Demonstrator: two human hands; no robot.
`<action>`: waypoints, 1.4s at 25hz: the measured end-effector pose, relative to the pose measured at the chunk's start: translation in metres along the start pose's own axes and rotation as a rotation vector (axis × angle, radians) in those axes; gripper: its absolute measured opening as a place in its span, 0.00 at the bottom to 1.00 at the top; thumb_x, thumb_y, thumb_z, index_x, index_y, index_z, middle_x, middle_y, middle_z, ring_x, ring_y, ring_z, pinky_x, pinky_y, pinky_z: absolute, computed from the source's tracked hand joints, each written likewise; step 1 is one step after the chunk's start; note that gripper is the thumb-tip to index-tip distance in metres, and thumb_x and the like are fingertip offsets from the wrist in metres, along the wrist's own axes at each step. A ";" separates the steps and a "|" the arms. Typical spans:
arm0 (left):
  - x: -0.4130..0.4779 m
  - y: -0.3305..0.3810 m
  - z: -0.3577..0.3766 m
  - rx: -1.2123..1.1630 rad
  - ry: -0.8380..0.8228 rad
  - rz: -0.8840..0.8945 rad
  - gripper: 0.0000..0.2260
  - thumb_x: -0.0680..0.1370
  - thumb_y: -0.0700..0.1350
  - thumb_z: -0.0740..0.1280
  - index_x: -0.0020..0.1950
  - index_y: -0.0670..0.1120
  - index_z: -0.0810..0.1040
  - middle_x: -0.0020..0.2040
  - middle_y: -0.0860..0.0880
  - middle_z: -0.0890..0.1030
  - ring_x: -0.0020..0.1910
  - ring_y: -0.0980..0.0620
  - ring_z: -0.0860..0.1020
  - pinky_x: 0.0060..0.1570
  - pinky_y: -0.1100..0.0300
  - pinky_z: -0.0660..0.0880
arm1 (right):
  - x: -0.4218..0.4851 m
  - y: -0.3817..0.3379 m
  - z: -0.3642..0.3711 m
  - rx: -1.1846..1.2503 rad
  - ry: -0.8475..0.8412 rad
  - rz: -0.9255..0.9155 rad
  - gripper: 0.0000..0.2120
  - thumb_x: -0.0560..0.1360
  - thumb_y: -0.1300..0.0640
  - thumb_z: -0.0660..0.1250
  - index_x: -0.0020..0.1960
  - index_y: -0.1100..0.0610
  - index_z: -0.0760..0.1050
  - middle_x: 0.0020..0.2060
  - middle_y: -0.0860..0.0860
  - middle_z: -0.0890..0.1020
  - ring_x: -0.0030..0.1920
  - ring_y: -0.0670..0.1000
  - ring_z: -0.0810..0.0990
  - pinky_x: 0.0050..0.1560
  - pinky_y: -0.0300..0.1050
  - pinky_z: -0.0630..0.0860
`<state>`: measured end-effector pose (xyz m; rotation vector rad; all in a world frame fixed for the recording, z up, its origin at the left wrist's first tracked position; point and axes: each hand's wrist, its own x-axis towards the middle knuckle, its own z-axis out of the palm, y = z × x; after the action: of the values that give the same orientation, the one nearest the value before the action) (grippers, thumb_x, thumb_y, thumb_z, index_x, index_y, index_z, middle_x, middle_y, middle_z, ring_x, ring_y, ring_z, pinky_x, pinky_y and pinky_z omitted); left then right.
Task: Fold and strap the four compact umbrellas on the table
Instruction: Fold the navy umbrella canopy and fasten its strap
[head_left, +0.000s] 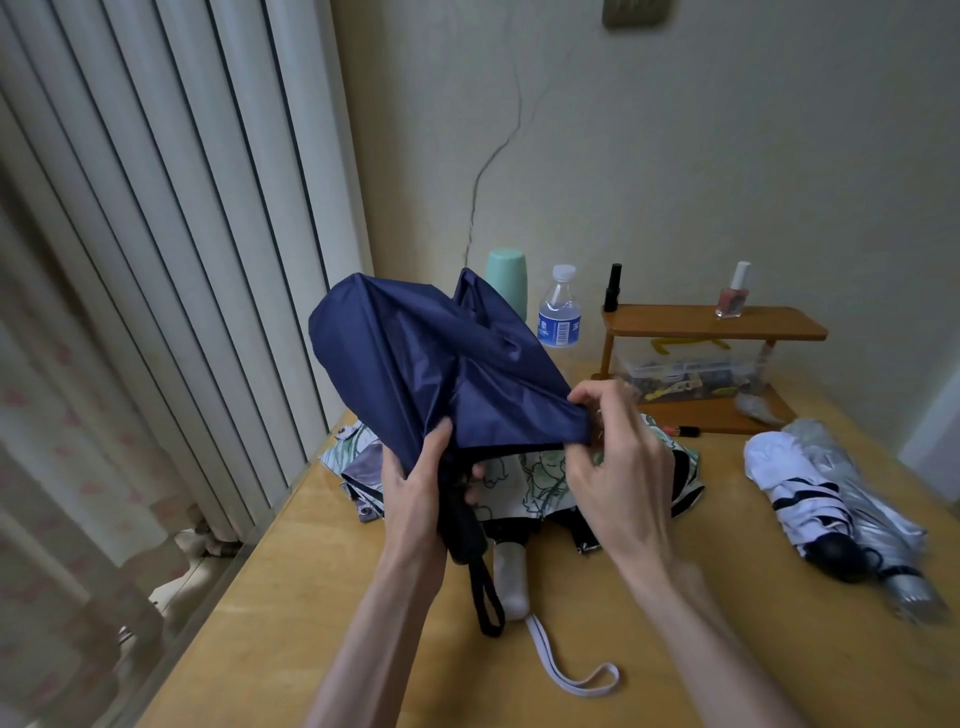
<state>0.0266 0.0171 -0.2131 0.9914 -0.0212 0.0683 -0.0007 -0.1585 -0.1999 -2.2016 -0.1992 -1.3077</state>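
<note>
Left hand (415, 488): fingers wrapped round the black handle (462, 530) of the navy umbrella (426, 353), with the thumb pressed up against the cloth. The hand is above the table (311, 623), not resting on it.
Right hand (618, 467): fingertips pinch the canopy's lower hem and draw one panel out to the right.
Navy umbrella: in the air between both hands. The canopy is loose, puffed and unstrapped. Its black wrist loop (485, 603) hangs down to the tabletop.
Directly below: the floral umbrella (540, 483) lies on the table with its cloth spread untidily. Its white handle (511, 577) points toward me and a white loop (571, 680) trails off it.
Off to the right: the white umbrella (795, 488) and the silver umbrella (872, 504) lie touching, both bundled. I cannot tell whether their straps are fastened.
My read: two look done, the navy one is being pleated, and the floral one waits.
Risk, pleats: if the pinch slips off the slick hem, the panel will balloon back and bunch, leaving a roll too fat for its strap.
Risk, ribs: twisting the cloth before every panel is pulled flat could trap fabric in a rib joint.
Risk, tangling: the dangling black loop lies beside the white handle, so setting the navy one down here could snag the two together.
Further back: a water bottle (560, 312) and a mint cup (506, 275) stand just behind the raised canopy. A wide swing could tip them.
</note>
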 end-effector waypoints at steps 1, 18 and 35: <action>0.001 0.000 -0.002 -0.013 -0.014 -0.004 0.18 0.79 0.49 0.75 0.64 0.47 0.72 0.45 0.44 0.79 0.33 0.47 0.78 0.27 0.58 0.73 | -0.001 0.000 0.001 -0.051 0.018 -0.031 0.21 0.69 0.72 0.74 0.59 0.59 0.76 0.51 0.51 0.82 0.44 0.48 0.81 0.41 0.40 0.78; -0.003 0.003 0.000 0.151 0.079 0.002 0.33 0.69 0.63 0.79 0.72 0.58 0.75 0.64 0.54 0.83 0.59 0.48 0.83 0.40 0.54 0.81 | 0.001 0.008 -0.006 -0.070 0.145 0.047 0.23 0.70 0.74 0.74 0.62 0.60 0.75 0.52 0.55 0.84 0.47 0.53 0.84 0.43 0.44 0.80; 0.002 0.003 -0.009 0.251 0.077 0.179 0.26 0.75 0.47 0.79 0.70 0.56 0.75 0.60 0.59 0.85 0.60 0.56 0.84 0.63 0.51 0.81 | -0.001 0.012 -0.010 -0.061 0.190 0.049 0.14 0.77 0.62 0.72 0.63 0.61 0.80 0.51 0.52 0.87 0.46 0.51 0.85 0.44 0.30 0.70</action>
<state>0.0278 0.0264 -0.2150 1.2357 -0.0311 0.2791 -0.0039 -0.1736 -0.2018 -2.1016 -0.0336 -1.5030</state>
